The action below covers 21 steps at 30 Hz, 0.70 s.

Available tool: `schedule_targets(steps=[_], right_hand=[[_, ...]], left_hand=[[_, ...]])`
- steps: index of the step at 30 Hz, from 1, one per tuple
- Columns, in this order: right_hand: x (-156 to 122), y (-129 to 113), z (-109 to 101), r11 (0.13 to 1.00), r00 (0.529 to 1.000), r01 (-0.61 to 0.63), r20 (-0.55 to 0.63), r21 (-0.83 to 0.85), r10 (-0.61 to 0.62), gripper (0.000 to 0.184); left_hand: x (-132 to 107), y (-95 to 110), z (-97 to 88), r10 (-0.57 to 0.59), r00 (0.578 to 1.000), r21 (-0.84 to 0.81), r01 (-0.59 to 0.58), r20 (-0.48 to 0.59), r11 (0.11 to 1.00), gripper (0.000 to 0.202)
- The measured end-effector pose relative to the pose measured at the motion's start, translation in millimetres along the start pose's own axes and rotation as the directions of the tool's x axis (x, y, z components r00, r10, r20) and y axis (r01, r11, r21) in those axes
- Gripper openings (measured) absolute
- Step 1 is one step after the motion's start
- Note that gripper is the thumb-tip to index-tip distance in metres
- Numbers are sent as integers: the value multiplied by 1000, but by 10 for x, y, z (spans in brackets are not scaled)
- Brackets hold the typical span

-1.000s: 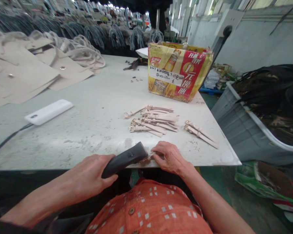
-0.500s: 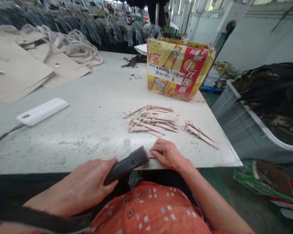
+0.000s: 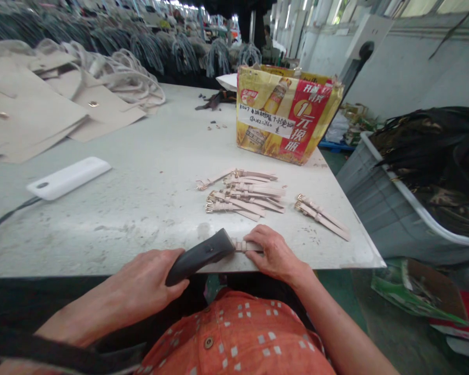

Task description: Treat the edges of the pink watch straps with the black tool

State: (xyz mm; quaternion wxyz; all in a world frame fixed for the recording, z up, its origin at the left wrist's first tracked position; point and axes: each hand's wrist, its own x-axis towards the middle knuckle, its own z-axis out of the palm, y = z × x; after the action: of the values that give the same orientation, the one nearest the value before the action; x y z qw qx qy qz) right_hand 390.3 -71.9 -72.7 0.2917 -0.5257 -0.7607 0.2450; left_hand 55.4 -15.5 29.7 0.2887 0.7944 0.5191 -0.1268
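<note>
My left hand [image 3: 150, 286] is wrapped round the rear of a black hand-held tool [image 3: 200, 255], whose tip rests at the front edge of the grey table [image 3: 148, 172]. Against that tip lies a pale pink strap [image 3: 245, 246], pinned to the tabletop by the closed fingers of my right hand [image 3: 271, 254]. A heap of like straps with gold buckles [image 3: 242, 194] lies just beyond my hands. Two more straps [image 3: 321, 216] lie apart to the right.
A yellow and red carton [image 3: 287, 113] stands at the back right of the table. A white oblong device [image 3: 68, 177] with a dark cable lies at the left. Beige leather panels [image 3: 42, 114] cover the far left. A grey bin [image 3: 398, 208] of dark goods stands right of the table.
The black tool's tip has shifted slightly on the table edge and more of the pale strap shows between it and my right fingers. Both hands stay in place.
</note>
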Motion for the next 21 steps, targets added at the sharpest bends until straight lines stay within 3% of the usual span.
schedule_targets(steps=[6,12,17,21], right_hand=[[35,-56,-3,993,998,-34,39,-112,38,24],[12,-130,90,978,994,-106,0,-182,108,24],[12,-144,176,981,993,-116,-13,-153,115,24],[89,-145,116,986,992,-123,29,-109,127,18]], left_hand=[[-51,-203,44,-7,999,-125,3,-36,992,37],[48,-254,92,-7,998,-102,1,-61,995,34],[67,-301,115,8,999,-123,-12,-37,992,35],[43,-307,161,21,991,-136,-39,-132,990,30]])
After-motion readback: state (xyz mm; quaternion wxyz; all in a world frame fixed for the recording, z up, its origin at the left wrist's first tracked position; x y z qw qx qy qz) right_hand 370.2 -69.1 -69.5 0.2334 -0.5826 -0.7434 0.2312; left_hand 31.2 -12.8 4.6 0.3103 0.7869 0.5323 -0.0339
